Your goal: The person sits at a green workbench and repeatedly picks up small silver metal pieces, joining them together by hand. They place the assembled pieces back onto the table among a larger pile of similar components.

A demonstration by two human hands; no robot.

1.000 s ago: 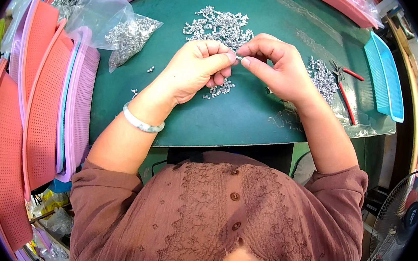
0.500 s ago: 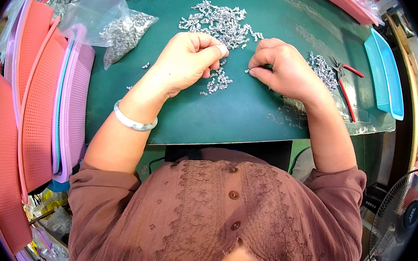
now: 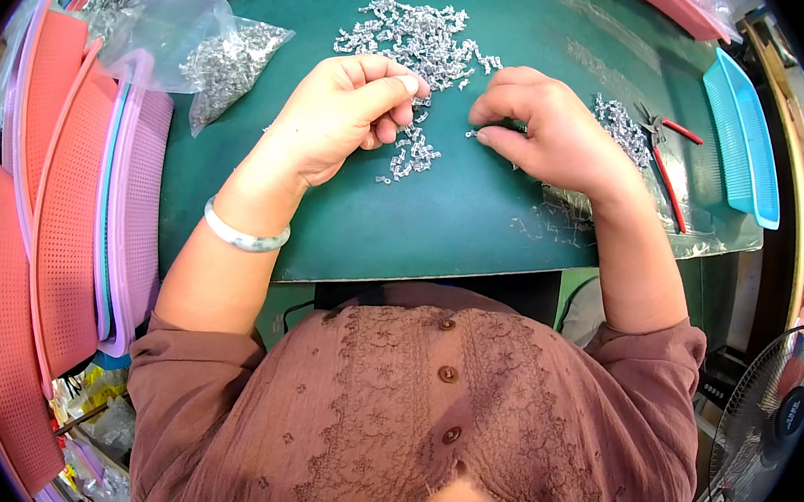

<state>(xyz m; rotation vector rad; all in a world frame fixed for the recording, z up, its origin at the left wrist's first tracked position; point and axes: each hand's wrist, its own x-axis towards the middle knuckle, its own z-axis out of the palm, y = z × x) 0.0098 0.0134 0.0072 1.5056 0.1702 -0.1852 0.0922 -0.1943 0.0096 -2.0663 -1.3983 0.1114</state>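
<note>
My left hand is closed in a pinch, thumb pressed against the forefinger. Whatever the pinch holds is hidden or too small to name. Just right of it, my right hand has its fingers curled, with a small clear plastic part at the tips of thumb and forefinger. Beyond both hands lies a big heap of small clear-grey parts. A smaller cluster of the same parts lies between the hands, nearer me. Another pile of parts sits to the right of my right hand.
Red-handled pliers lie beside the right pile, near a blue plastic basket. A clear bag of small parts rests at the left of the green tabletop. Pink and purple baskets stand stacked along the left edge.
The whole view has shifted slightly. My left hand has drawn a little to the left, its pinch unchanged. The right hand keeps nearly the same place and pose.
</note>
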